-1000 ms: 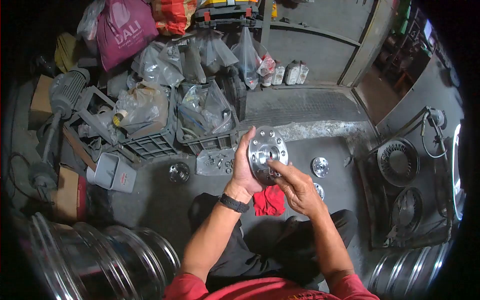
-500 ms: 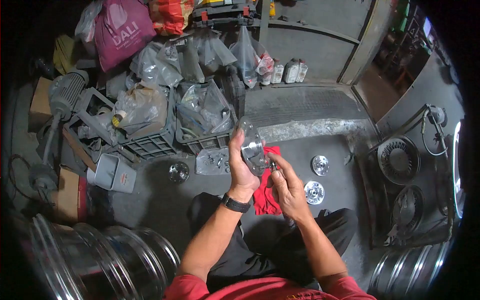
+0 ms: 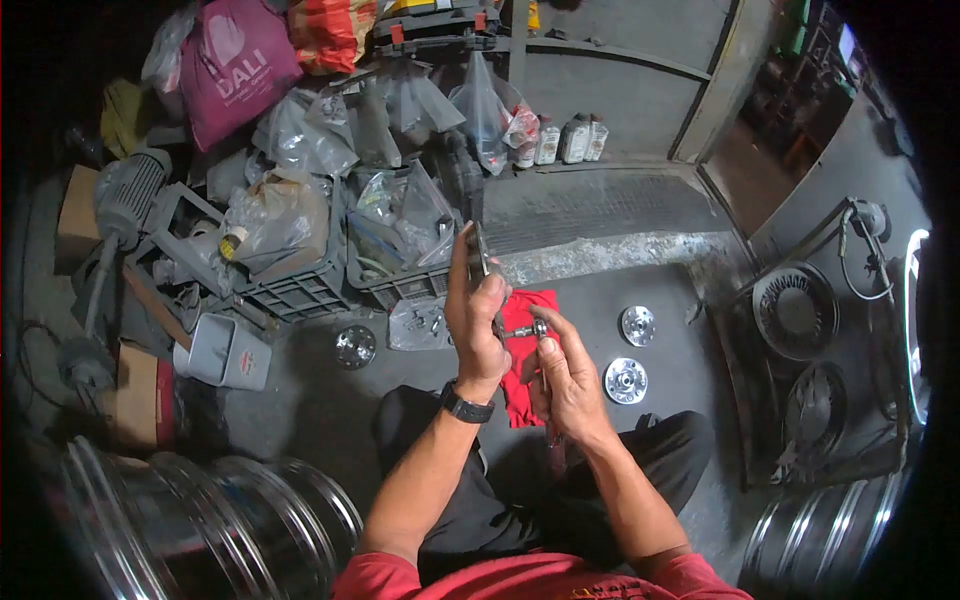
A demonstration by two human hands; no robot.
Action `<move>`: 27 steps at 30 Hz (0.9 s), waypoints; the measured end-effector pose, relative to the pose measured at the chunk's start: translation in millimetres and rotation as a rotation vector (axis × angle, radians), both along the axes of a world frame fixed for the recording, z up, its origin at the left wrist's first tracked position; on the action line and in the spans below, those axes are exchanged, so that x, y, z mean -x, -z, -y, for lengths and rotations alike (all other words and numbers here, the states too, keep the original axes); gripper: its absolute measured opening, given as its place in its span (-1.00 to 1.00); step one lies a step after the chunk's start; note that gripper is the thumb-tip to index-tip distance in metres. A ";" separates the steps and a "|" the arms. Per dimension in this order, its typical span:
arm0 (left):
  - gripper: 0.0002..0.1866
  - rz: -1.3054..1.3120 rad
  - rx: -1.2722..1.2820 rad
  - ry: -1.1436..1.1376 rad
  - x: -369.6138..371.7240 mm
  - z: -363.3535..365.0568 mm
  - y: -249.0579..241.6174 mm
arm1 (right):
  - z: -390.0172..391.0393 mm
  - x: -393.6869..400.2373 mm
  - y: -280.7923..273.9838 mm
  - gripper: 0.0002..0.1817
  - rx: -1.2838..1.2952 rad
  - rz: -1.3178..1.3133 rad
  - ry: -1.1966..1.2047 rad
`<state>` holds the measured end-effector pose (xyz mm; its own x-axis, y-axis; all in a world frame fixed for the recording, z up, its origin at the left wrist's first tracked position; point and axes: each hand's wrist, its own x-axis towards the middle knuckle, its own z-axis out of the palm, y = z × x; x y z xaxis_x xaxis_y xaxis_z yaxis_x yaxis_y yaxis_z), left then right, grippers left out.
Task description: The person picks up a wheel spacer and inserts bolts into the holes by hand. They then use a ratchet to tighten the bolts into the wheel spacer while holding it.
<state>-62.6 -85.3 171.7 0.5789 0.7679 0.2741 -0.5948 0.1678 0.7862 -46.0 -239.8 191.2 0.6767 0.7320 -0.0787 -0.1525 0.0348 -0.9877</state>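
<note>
My left hand (image 3: 476,327) grips a round metal wheel hub disc (image 3: 479,258), now seen edge-on and held upright in front of me. My right hand (image 3: 566,378) pinches a small metal bolt (image 3: 530,330) that points at the disc's right face. A red cloth (image 3: 520,350) lies on the floor just behind both hands. A black watch is on my left wrist.
Two more metal hubs (image 3: 638,325) (image 3: 625,380) lie on the floor to the right, another (image 3: 356,346) to the left beside a bag of bolts (image 3: 420,325). Grey crates (image 3: 300,290) with plastic bags stand behind. Chrome rims (image 3: 200,520) sit at the lower left, fan grilles (image 3: 800,310) at the right.
My left hand has turned the disc from face-on to edge-on. My right hand has come off its face and now holds a bolt at its side. The red cloth is uncovered.
</note>
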 end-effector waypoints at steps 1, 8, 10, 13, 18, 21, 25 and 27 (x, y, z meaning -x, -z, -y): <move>-0.19 0.002 -0.026 -0.001 0.1 -0.4 -0.9 | -0.1 0.6 -1.0 -0.49 -0.012 -0.047 -0.007; -0.28 0.002 0.217 0.050 -6.3 6.5 -5.5 | 2.1 -0.9 7.3 -0.51 0.074 0.080 0.047; -0.36 -0.015 0.391 0.165 -6.0 0.8 -0.8 | -0.4 -5.2 21.4 -0.54 0.081 0.520 0.113; -0.49 0.037 0.615 0.385 -9.0 -13.4 10.2 | 4.4 -10.7 19.2 -0.54 0.095 0.562 0.039; -0.46 -0.048 0.779 0.752 -10.9 -19.7 15.0 | 8.5 -28.7 14.7 -0.52 0.061 0.863 -0.049; -0.45 -0.032 0.786 0.750 -14.0 -14.8 16.5 | 10.2 -27.9 16.4 -0.52 0.075 0.791 -0.037; -0.47 -0.003 0.730 0.591 -12.1 -12.2 15.1 | 4.3 -16.8 18.7 -0.54 0.089 0.578 0.038; -0.48 -0.013 0.712 0.520 -10.6 -8.7 11.1 | 2.8 -16.7 23.5 -0.53 0.091 0.610 0.045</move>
<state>-52.1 -76.6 160.6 0.9024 0.3926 -0.1776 -0.2990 0.8673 0.3981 -29.3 -242.5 167.7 0.6496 0.7102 0.2715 0.4404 -0.0604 -0.8957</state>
